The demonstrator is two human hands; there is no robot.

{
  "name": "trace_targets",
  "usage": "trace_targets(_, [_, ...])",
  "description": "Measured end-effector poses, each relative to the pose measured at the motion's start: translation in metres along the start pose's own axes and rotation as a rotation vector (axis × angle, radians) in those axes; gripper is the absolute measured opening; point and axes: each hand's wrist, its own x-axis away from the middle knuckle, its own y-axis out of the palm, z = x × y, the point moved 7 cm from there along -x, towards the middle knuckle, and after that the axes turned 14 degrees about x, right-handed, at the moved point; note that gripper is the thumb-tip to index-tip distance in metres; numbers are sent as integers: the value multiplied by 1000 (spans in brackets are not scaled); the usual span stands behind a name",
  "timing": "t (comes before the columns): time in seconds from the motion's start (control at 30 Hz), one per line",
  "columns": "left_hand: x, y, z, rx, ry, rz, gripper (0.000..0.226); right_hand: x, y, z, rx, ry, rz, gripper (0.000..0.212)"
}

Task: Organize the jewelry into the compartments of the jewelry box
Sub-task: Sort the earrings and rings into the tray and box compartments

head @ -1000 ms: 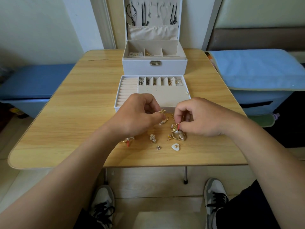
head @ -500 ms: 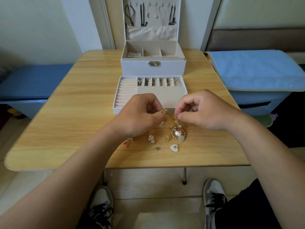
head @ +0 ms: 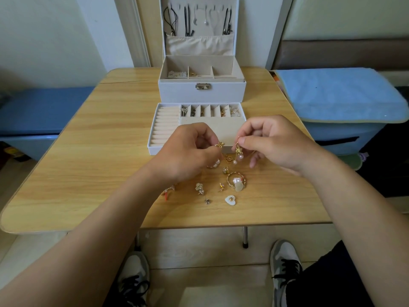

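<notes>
Pinching one earring in each of the two hands, held close together just above the surface (head: 88,162), at the near edge of the tray (head: 155,150).

Left hand (head: 186,154): thumb and forefinger nip a gold flower earring (head: 220,144), other fingers curled. A pearly piece (head: 213,163) shows under the palm; cannot tell if it is held or lying.

Right hand (head: 276,140): fingertips pinch the top of a pearl drop earring (head: 239,152), so the pearls hang free and don't snag.

Holding the two side by side looks like checking for a match or separating them before sorting.

The tray has ring rolls (head: 166,127) on the left and a far row of small compartments (head: 208,110), several already holding pieces. It is probably lifted out of the jewelry box (head: 177,91) behind for easier reach. The box lid is up, with necklaces hung inside.

Unsorted on the surface near the hands: hoop with heart charm (head: 235,181), white heart piece (head: 230,200), small studs (head: 199,188), red-tipped piece (head: 169,191). Task looks partway done.
</notes>
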Motion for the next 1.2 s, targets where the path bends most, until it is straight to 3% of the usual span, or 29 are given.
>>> trace_targets(0.23, [-1, -4, 2, 77, -6, 49, 10, -1, -1, -2, -266, 38, 10, 9])
trace_targets(0.43, [-1, -6, 6, 131, -10, 70, 10, -3, 0, -5, -275, 49, 37, 8])
trace_targets(0.8, [-13, -25, 16, 104, 42, 174, 9, -18, -21, -23, 211, -160, 237, 15])
trace_targets(0.93, [-20, -27, 15, 117, 24, 190, 9, -24, -19, -23, 351, -98, 276, 11])
trace_targets(1.2, [-27, -23, 15, 150, -2, 155, 13, -36, -17, -13, -61, 115, 202, 7])
